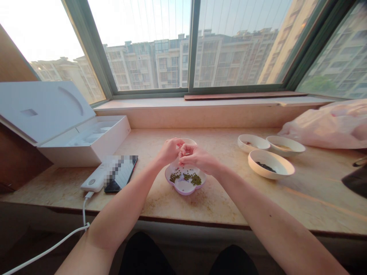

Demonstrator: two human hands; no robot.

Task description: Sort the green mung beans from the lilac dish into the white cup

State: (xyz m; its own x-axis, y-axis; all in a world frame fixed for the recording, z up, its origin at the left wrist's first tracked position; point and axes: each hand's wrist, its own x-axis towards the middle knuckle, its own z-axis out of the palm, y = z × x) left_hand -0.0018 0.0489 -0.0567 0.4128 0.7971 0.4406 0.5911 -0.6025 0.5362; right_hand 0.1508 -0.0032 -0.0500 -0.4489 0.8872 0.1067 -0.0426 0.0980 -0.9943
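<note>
My left hand [171, 150] and my right hand [198, 157] meet over the far side of a flower-shaped, lilac-edged dish [185, 187]. Both are closed, fingers bent and tips pressed together close to each other. Whatever they may pinch is too small or hidden to make out. Small green beans [195, 179], like mung beans, lie in the dish in separate clusters, with a few loose ones between them. Just beyond my hands shows the rim of a pale bowl [187, 141], its inside mostly covered by my fingers.
Three white bowls stand right: one with black bits [282, 172], two behind with brownish contents [250, 149] [286, 153]. A plastic bag [329, 124] lies beyond. Left are an open white box [111, 133], a phone [122, 179] and a cabled power bank [93, 179]. The counter's edge is nearest me.
</note>
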